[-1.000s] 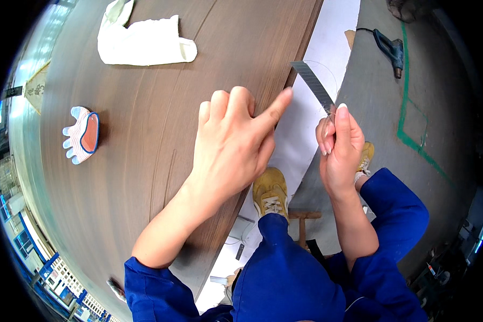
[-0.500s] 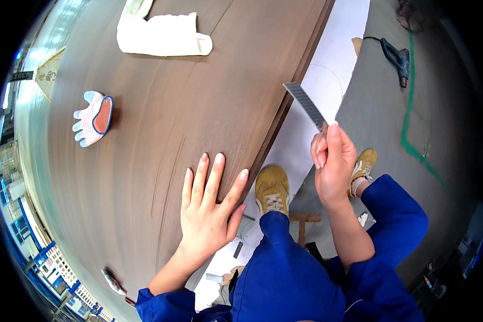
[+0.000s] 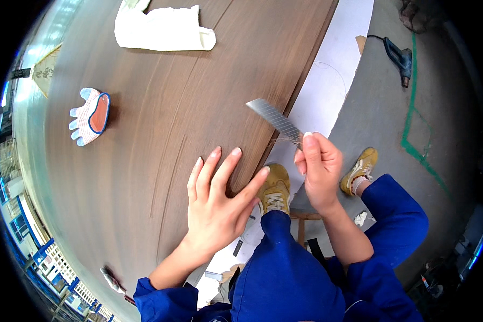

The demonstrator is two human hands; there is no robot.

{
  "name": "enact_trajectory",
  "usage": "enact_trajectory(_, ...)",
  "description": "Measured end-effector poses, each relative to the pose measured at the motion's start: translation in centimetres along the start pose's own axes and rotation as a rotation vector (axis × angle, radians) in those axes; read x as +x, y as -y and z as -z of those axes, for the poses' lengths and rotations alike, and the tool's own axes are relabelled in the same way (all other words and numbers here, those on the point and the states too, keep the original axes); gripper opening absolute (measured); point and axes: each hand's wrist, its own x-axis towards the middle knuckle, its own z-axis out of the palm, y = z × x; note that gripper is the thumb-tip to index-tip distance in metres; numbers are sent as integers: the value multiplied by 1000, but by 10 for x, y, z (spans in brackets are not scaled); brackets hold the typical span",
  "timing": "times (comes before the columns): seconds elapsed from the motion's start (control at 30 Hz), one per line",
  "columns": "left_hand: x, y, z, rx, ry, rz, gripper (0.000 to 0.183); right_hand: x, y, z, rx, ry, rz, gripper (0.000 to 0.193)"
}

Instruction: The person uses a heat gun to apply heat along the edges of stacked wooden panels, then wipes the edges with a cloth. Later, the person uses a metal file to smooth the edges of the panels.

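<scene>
My right hand [image 3: 322, 172] pinches a bare snap-off knife blade [image 3: 273, 118] between thumb and fingers. The blade points up and left, its tip over the edge of a brown wood-grain panel [image 3: 161, 123]. Thin pale strands [image 3: 288, 140] show by the base of the blade. Just left of it, my left hand [image 3: 214, 209] is open and empty, fingers spread over the panel near its right edge. Whether its fingertips touch the surface I cannot tell.
On the panel lie a white cloth-like roll [image 3: 163, 29], a striped work glove [image 3: 91, 118] and a small tool [image 3: 111, 280] at lower left. A heat gun [image 3: 400, 60] rests on the grey floor, right of a white sheet [image 3: 327, 80].
My right hand has moved left with the blade, bringing the blade over the panel's edge and tilting it flatter. My left hand has lifted or shifted slightly right, its fingers more bent.
</scene>
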Motion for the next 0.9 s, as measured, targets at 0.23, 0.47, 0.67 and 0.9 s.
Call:
enact_trajectory(0.23,25,50,11,-296,-255,93,45,3,-10,-7,-223,245,-67,35)
enact_trajectory(0.47,45,49,6,-190,-232,-38,34,3,-5,-15,-347,207,25,30)
enact_trajectory(0.67,44,50,4,-213,-275,-43,34,-1,-4,-17,-408,218,5,28)
enact_trajectory(0.9,43,49,7,-289,-259,-15,30,-5,-5,-19,-390,235,2,28)
